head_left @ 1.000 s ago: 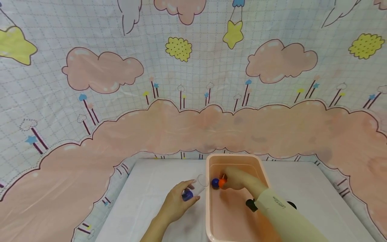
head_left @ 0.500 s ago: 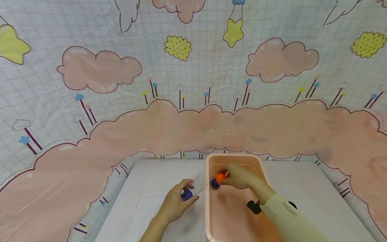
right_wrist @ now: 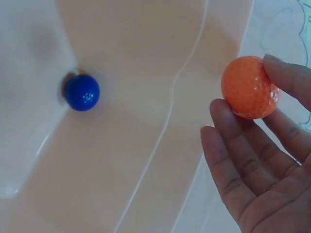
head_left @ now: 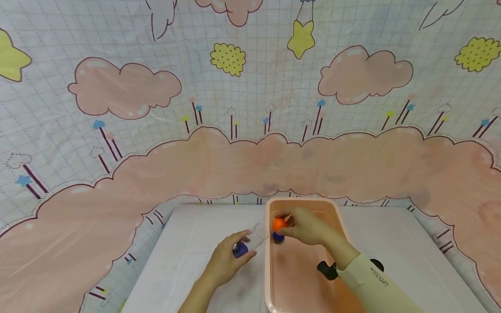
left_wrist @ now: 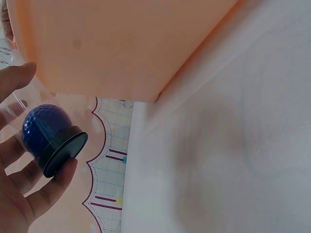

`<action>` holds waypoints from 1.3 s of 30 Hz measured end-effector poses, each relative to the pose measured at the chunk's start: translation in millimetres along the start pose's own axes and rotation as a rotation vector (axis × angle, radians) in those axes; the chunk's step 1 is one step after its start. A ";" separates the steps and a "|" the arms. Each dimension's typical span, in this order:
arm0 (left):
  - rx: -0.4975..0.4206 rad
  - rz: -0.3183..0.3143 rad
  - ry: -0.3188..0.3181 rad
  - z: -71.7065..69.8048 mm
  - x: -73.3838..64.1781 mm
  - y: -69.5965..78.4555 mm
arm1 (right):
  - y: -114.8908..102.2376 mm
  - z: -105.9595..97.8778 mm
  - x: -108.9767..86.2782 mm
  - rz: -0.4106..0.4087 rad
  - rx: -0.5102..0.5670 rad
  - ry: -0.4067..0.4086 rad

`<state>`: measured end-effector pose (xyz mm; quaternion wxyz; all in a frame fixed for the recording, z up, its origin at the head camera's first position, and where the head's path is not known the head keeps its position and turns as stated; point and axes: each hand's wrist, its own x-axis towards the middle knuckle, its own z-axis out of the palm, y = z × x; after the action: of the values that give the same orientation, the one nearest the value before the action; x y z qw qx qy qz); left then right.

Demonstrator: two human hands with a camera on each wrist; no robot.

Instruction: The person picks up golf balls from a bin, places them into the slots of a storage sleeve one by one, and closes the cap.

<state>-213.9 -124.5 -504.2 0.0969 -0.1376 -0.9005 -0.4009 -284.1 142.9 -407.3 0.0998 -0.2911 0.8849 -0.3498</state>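
Orange ball [head_left: 279,224], one: dimpled, glossy; over the basin [head_left: 268,269], toward the far end of its left side. Held in the right hand [head_left: 303,227], thumb against fingertips, much of its surface exposed.

Clear tube [head_left: 256,238], one: held in the left hand [head_left: 227,260], fingers and thumb around it, beside the basin and above the worktop [head_left: 199,234]. Tube slanted, mouth toward the basin wall.

Blue ball in the tube [left_wrist: 44,127], one: at the end with the black base [left_wrist: 62,154], which a fingertip of the left hand touches.

Loose blue ball [right_wrist: 82,92], one: in the basin, apart from the orange ball in the right wrist view.

Handling notes (judgement): step in hand appears to be bringing the orange ball across to the tube. Light fingertip pinch suits a smooth, round piece; squeezing off-centre could shoot it out. Best carried above the basin rim before crossing. Tube best kept steady, mouth higher than base, lest its contents roll. Fingers should leave the ball's leading side uncovered, for a square meeting with the mouth.
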 end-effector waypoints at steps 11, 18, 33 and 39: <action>0.009 -0.012 -0.008 -0.4 0.2 -0.9 | -11.3 4.8 0.3 -0.070 -0.009 0.069; 0.012 -0.011 -0.014 -0.4 0.4 -0.8 | -18.8 7.0 -1.0 -0.081 0.043 0.094; 0.000 -0.001 -0.013 -0.7 1.1 -0.7 | -27.5 16.2 -1.8 -0.102 0.114 0.028; -0.004 0.000 -0.021 -0.8 0.9 0.0 | -26.5 19.9 -1.3 -0.108 0.105 0.024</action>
<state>-214.7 -124.9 -503.4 0.0873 -0.1420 -0.9007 -0.4011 -263.7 117.0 -404.0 0.0854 -0.3286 0.8495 -0.4038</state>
